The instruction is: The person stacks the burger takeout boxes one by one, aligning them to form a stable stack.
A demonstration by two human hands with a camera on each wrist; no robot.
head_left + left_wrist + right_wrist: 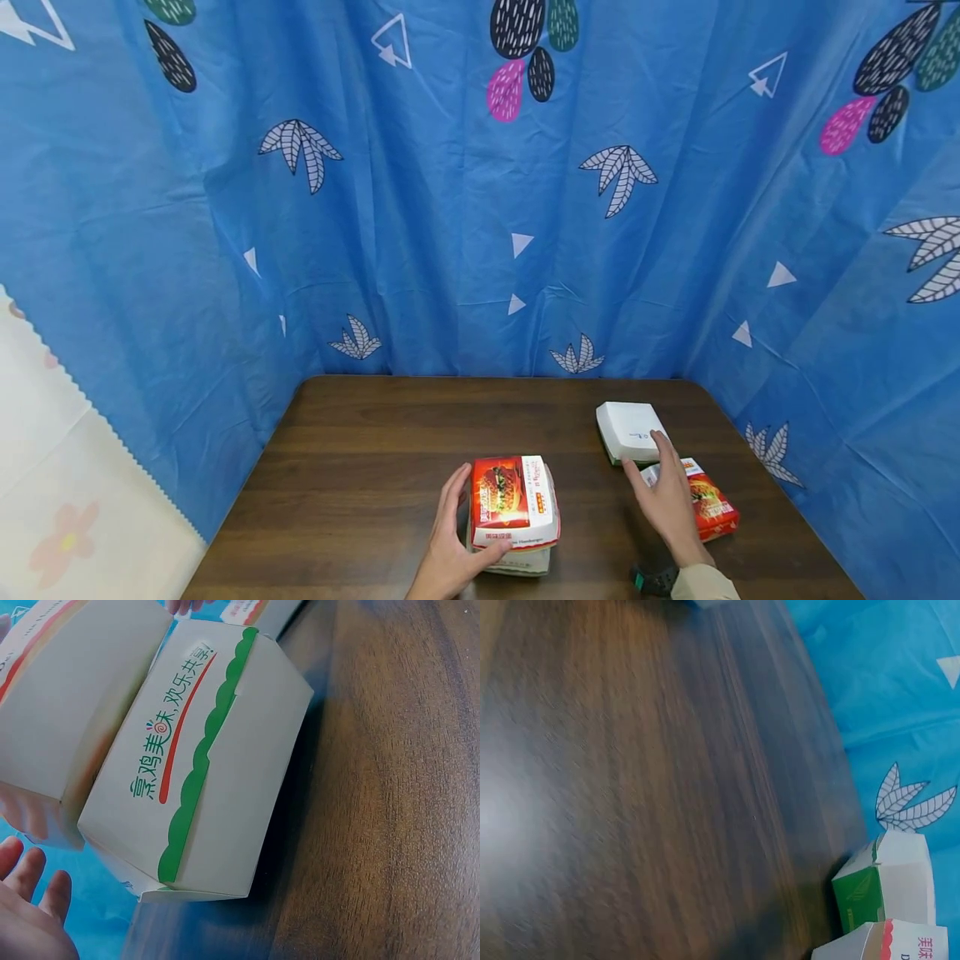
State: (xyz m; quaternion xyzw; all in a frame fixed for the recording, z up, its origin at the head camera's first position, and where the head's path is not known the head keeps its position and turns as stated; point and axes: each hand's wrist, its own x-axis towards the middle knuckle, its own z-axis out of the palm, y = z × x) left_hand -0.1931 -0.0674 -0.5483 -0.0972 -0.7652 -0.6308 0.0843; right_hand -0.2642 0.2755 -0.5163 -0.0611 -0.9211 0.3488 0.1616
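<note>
A red and white burger box (516,504) sits on top of a white box (521,565) with a green scalloped edge, near the table's front. My left hand (452,542) is at the stack's left side, fingers spread along it and thumb by the front corner of the upper box. In the left wrist view, relaxed fingers (26,881) show beside the boxes. Over on the right, my right hand (666,500) hovers with fingers apart, overlapping a second red burger box (712,504) and close to a white box (628,423). No part of that hand shows in the right wrist view.
All the boxes stand on a dark brown wooden table (360,467). A blue patterned curtain (450,208) hangs behind it and along both sides. Pale floral cloth (67,467) shows at the left.
</note>
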